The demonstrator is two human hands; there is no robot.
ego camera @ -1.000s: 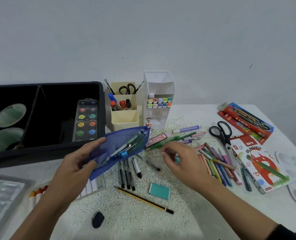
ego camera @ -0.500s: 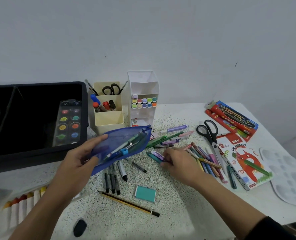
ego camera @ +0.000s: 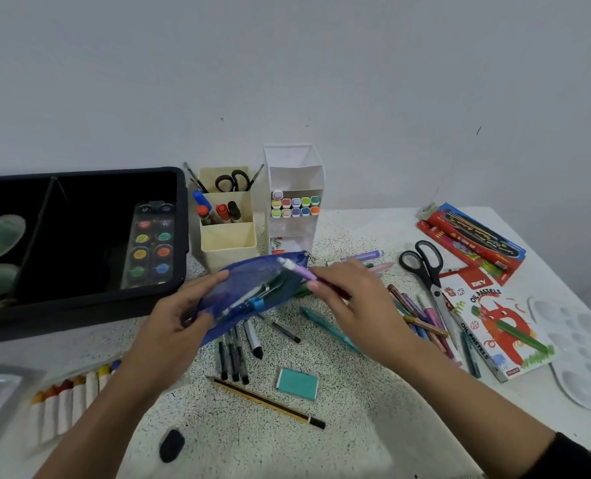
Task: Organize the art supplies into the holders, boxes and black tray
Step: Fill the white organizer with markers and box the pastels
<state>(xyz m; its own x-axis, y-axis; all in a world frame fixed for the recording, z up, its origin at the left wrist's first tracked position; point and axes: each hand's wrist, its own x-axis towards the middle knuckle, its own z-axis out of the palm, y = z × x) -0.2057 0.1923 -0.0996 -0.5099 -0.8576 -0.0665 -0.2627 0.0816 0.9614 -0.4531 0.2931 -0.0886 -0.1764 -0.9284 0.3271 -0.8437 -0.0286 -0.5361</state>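
Note:
My left hand [ego camera: 180, 314] grips a blue mesh pencil pouch [ego camera: 249, 292] above the table, with several pens showing through it. My right hand [ego camera: 353, 299] pinches a purple pen [ego camera: 297, 269], its white tip at the pouch's open top edge. The black tray [ego camera: 180, 216] stands at the left and holds a watercolour palette [ego camera: 150, 245]. A cream holder [ego camera: 226, 242] with scissors and markers and a white holder [ego camera: 294, 171] with pastel markers stand behind the pouch. Loose black pens [ego camera: 233, 357] lie below the pouch.
A pencil [ego camera: 266, 402], a teal eraser [ego camera: 297, 383] and a black eraser [ego camera: 171, 444] lie near the front. Coloured pens [ego camera: 422, 316], black scissors [ego camera: 425, 267], an oil pastels box [ego camera: 494, 326], a red box [ego camera: 470, 238] and a white palette [ego camera: 584, 357] lie at the right. Crayons [ego camera: 69, 399] lie front left.
My right hand picked a purple pen from the loose pile on the table and lifted it up and left to the pouch's opening. The left hand kept holding the pouch.

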